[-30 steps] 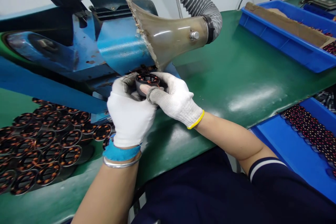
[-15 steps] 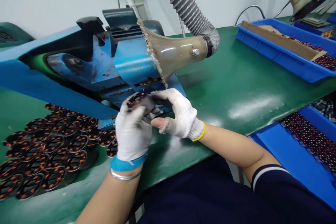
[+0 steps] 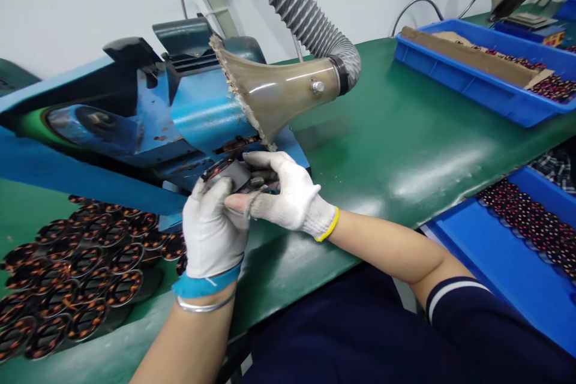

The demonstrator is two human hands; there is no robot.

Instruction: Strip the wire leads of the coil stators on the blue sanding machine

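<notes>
In front of the blue belt machine, a motor stator (image 3: pixel 237 173), a grey metal ring with dark and copper windings at its end, is held between my gloved hands. My left hand (image 3: pixel 215 225) is closed around its left and lower side, thumb along the outer wall. My right hand (image 3: pixel 285 192) grips its right end; the index finger lies above, the bare-tipped thumb below, and the other fingers curl behind, soiled grey. Part of the stator is hidden by the fingers. Just beyond it are the blue guard (image 3: pixel 211 117) and a dark slot of the machine.
Several stators (image 3: pixel 85 261) stand grouped on the green table (image 3: pixel 360 150) at left. A cloudy funnel (image 3: pixel 279 87) with a grey hose (image 3: pixel 306 9) covers the machine's end. Blue trays (image 3: pixel 454 84) of parts lie at back right; another blue bin (image 3: pixel 477 240) is below the table edge.
The stator has turned so its grey outer wall shows more. My right fingers have closed in nearer to it. The whole view has shifted slightly, moving the scene left.
</notes>
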